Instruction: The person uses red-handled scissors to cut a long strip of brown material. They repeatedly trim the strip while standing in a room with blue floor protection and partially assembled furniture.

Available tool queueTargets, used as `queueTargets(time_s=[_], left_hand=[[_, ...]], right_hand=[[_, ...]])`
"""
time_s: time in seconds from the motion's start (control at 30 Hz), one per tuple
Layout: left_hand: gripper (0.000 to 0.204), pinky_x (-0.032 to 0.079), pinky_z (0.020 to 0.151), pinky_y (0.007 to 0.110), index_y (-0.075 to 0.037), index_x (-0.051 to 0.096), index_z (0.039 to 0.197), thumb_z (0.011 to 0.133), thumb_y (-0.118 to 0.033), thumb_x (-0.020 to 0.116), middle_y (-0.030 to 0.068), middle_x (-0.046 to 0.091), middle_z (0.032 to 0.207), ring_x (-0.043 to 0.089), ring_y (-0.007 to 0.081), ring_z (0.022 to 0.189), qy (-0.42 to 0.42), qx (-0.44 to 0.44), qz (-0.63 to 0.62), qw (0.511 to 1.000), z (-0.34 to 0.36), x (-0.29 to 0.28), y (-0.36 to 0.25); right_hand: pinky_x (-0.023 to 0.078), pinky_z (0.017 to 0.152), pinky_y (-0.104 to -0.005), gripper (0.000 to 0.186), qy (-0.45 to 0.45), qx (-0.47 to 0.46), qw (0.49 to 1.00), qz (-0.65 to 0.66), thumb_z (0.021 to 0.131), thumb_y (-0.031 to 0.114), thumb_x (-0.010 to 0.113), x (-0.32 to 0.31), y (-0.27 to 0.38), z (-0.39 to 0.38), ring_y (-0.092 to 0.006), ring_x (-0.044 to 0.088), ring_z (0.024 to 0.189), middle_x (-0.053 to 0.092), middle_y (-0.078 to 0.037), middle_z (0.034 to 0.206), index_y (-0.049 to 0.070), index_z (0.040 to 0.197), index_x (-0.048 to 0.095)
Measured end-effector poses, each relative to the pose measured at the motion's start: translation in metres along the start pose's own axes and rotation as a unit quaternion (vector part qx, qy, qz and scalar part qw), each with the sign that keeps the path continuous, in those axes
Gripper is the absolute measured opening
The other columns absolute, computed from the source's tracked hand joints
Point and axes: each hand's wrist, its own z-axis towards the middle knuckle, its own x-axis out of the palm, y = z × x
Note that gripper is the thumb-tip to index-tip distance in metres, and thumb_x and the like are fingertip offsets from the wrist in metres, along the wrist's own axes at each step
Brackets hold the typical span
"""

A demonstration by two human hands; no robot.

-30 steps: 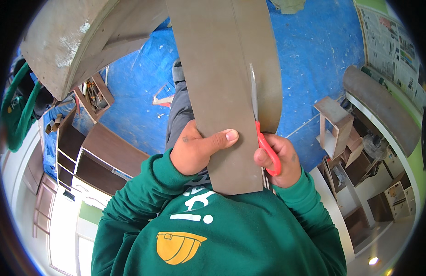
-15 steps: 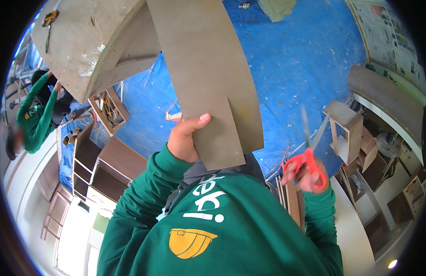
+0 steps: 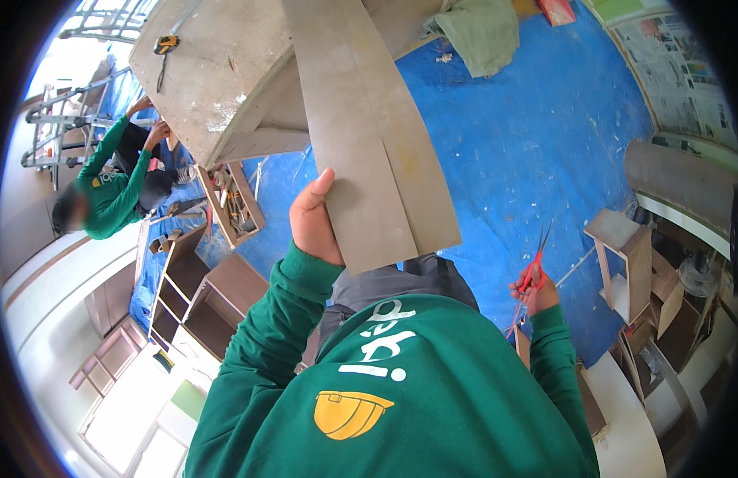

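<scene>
A long, flat brown sheet (image 3: 369,135) runs from the top centre of the frame down to just below the middle. Its surface is matte and smooth, like thin board or veneer, and a straight slit runs lengthwise through it, splitting the lower part into two strips that overlap slightly at the bottom edge. The left hand (image 3: 315,221), left of centre, grips the sheet's lower left edge: the thumb lies on the face that shows, pointing up, and the other fingers are curled behind the sheet, out of sight.

The right hand (image 3: 535,288), at the right of the frame and well apart from the sheet, is clenched around the red handles of scissors (image 3: 536,259). The thin metal blades point up and stand slightly apart.

Both forearms wear green sleeves. Below lies a crinkled blue tarp (image 3: 528,143). A pale, scuffed worktable (image 3: 217,72) fills the upper left, with a yellow tape measure (image 3: 165,44) on it. At the far left another person (image 3: 106,195) in green bends over small brown cabinets (image 3: 202,295). A folded green cloth (image 3: 480,32) sits at the top.
</scene>
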Motion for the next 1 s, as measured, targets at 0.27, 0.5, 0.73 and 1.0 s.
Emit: queueTargets(time_s=[0.27,0.5,0.73,1.0], left_hand=[[0.053,0.047,0.096,0.049,0.001,0.045,0.133,0.093,-0.035,0.048,0.0179,0.056,0.128,0.057,0.0355,0.113,0.037,0.043,0.017,0.998,-0.012,0.013,0.008],[0.053,0.046,0.097,0.05,-0.001,0.045,0.133,0.094,-0.037,0.045,0.0174,0.055,0.13,0.057,0.0359,0.114,0.072,0.062,-0.058,0.994,-0.041,0.037,0.011],[0.058,0.049,0.093,0.052,0.001,0.04,0.137,0.095,-0.039,0.042,0.0242,0.049,0.133,0.057,0.0379,0.113,0.152,0.08,0.002,0.985,-0.068,0.061,0.018],[0.059,0.051,0.09,0.048,0.003,0.037,0.138,0.096,-0.038,0.041,0.0292,0.048,0.131,0.058,0.0374,0.105,0.18,0.097,0.049,0.978,-0.086,0.075,0.031]], right_hand=[[0.053,0.055,-0.0356,0.034,-0.057,0.033,0.989,-0.131,0.091,0.039,0.061,-0.08,-0.081,0.034,-0.0218,0.066,0.067,0.062,-0.006,0.075,0.006,0.094,0.059],[0.054,0.058,-0.0374,0.032,-0.059,0.078,0.985,-0.141,0.093,0.037,0.054,-0.112,-0.113,0.053,-0.0218,0.065,0.068,0.062,-0.005,0.075,0.009,0.106,0.061],[0.051,0.047,-0.0361,0.037,-0.097,0.085,0.982,-0.141,0.087,0.041,0.066,-0.125,-0.138,0.062,-0.0227,0.064,0.059,0.061,-0.008,0.069,0.005,0.083,0.059],[0.05,0.045,-0.0333,0.032,-0.09,0.047,0.981,-0.165,0.086,0.039,0.068,-0.12,-0.139,0.071,-0.0183,0.063,0.055,0.061,-0.004,0.066,0.008,0.082,0.06]])
